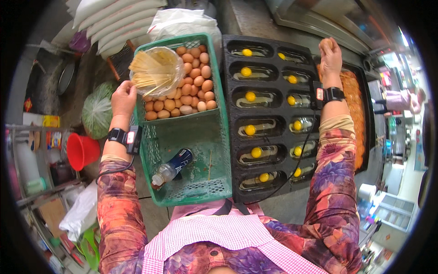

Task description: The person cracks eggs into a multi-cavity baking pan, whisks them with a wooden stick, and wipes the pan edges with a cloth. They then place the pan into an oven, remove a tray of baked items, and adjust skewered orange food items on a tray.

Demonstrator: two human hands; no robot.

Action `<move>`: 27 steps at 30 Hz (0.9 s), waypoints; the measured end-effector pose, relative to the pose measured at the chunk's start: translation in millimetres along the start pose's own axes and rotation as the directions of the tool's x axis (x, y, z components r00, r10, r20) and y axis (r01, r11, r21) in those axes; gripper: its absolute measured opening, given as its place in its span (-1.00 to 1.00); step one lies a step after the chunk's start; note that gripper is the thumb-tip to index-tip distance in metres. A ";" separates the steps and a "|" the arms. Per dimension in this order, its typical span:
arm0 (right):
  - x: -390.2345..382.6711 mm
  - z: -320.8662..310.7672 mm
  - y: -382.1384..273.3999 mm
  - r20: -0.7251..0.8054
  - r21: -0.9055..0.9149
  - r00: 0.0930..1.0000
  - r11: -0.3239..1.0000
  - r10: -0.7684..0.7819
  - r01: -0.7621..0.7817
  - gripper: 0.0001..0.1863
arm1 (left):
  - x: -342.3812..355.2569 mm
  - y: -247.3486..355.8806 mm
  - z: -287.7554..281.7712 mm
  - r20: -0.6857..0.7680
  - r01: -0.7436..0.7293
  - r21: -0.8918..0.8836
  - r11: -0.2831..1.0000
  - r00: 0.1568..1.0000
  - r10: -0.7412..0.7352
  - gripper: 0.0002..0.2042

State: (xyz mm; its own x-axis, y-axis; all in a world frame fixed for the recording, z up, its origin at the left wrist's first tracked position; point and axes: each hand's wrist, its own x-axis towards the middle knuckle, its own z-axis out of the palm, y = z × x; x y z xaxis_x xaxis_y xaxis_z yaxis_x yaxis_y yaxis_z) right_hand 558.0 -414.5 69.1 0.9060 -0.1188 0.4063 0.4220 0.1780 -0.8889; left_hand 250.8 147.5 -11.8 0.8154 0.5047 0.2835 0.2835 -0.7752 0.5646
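Observation:
My right hand (331,61) is raised at the far right corner of a black mould tray (277,100), closed around what looks like a brown egg (326,44), partly hidden by the fingers. Each oval hollow of the tray holds a raw cracked egg (250,96) with a whole yellow yolk. My left hand (123,98) is closed in a pinch beside the left rim of a green plastic crate (220,137); what its fingers hold, if anything, is hidden. Close to it, a clear bag of bamboo skewers (156,73) lies on several brown eggs (186,100) in the crate's far half.
A blue-labelled bottle (175,165) and one loose skewer (210,165) lie in the crate's near half. Right of the mould stands a black tray of orange-brown food (355,114). A red bucket (83,151), a bagged green vegetable (98,109) and stacked white sacks (118,23) are left.

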 end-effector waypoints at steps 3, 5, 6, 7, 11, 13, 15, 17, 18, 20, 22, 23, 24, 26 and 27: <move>-12.7 8.3 -67.7 -0.070 0.210 0.993 0.974 0.099 -0.083 -0.70 | -2.5 -4.6 -6.8 -0.026 -0.024 0.003 1.000 0.999 0.024 -0.88; -32.4 -2.7 -116.9 -0.134 0.563 0.956 0.813 0.263 -0.145 -0.69 | -3.2 -10.7 -9.3 -0.048 -0.056 -0.038 0.998 0.997 0.055 -0.88; -51.6 -14.7 -143.6 -0.059 0.680 0.957 0.713 0.285 -0.171 -0.68 | -2.8 -14.0 -10.6 -0.058 -0.054 -0.048 0.997 0.997 0.051 -0.88; -74.4 -27.5 -169.1 0.030 0.788 0.958 0.583 0.286 -0.199 -0.66 | -4.0 -17.4 -12.8 -0.078 -0.079 -0.128 0.989 0.995 0.069 -0.89; -197.8 -78.6 -251.2 0.125 0.798 0.970 0.560 0.210 -0.224 -0.65 | -16.6 -27.9 -32.1 0.009 0.077 -0.449 0.890 0.997 -0.082 -0.91; -274.4 -99.2 -275.4 -0.085 0.604 0.960 0.780 0.265 -0.162 -0.66 | -28.5 -28.4 -48.0 -0.013 0.062 -0.541 0.838 0.997 -0.082 -0.91; -349.2 -114.3 -275.5 -0.156 0.271 0.944 0.932 0.290 -0.242 -0.62 | -42.9 -24.2 -65.3 0.003 0.108 -0.631 0.768 0.991 -0.137 -0.92; -413.3 -127.0 -261.4 -0.239 -0.027 0.886 0.910 0.396 -0.414 -0.58 | -56.5 -13.2 -83.9 0.046 0.168 -0.722 0.671 0.980 -0.195 -0.93; -440.1 -130.3 -251.2 -0.398 -0.076 0.802 0.855 0.446 -0.514 -0.56 | -65.2 -5.2 -94.0 0.096 0.163 -0.753 0.638 0.986 -0.139 -0.93; -468.5 -136.2 -240.6 -0.451 -0.322 0.675 0.599 0.584 -0.733 -0.49 | -89.3 17.7 -108.4 0.218 0.236 -0.803 0.547 0.971 -0.099 -0.93; -469.6 -131.4 -237.6 -0.314 -0.724 0.859 0.483 0.405 -0.493 -0.46 | -117.1 50.0 -116.2 0.325 0.283 -0.846 0.451 0.946 0.017 -0.94; -464.2 -125.2 -240.2 -0.226 -0.808 0.913 0.458 0.341 -0.371 -0.46 | -133.3 67.6 -117.9 0.360 0.296 -0.854 0.427 0.930 0.076 -0.95; -457.0 -115.2 -245.8 -0.166 -0.878 0.945 0.393 0.284 -0.272 -0.46 | -149.0 87.3 -117.1 0.399 0.323 -0.847 0.422 0.911 0.104 -0.95; -443.6 -84.6 -253.4 -0.050 -0.793 0.945 0.563 0.323 -0.234 -0.49 | -185.2 126.6 -112.5 0.496 0.393 -0.820 0.416 0.851 0.174 -0.95; -439.0 -69.1 -257.6 0.051 -0.772 0.946 0.614 0.320 -0.166 -0.50 | -202.8 145.5 -108.5 0.584 0.487 -0.779 0.394 0.792 0.176 -0.95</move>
State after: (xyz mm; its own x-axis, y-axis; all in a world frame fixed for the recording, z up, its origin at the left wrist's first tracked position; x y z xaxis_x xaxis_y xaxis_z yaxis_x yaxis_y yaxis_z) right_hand 49.2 -475.7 105.1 0.9938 -0.0051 0.1107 0.0832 -0.6249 -0.7762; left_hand 71.9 -26.3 96.9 0.9908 0.0413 -0.1291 0.1159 0.2365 0.9647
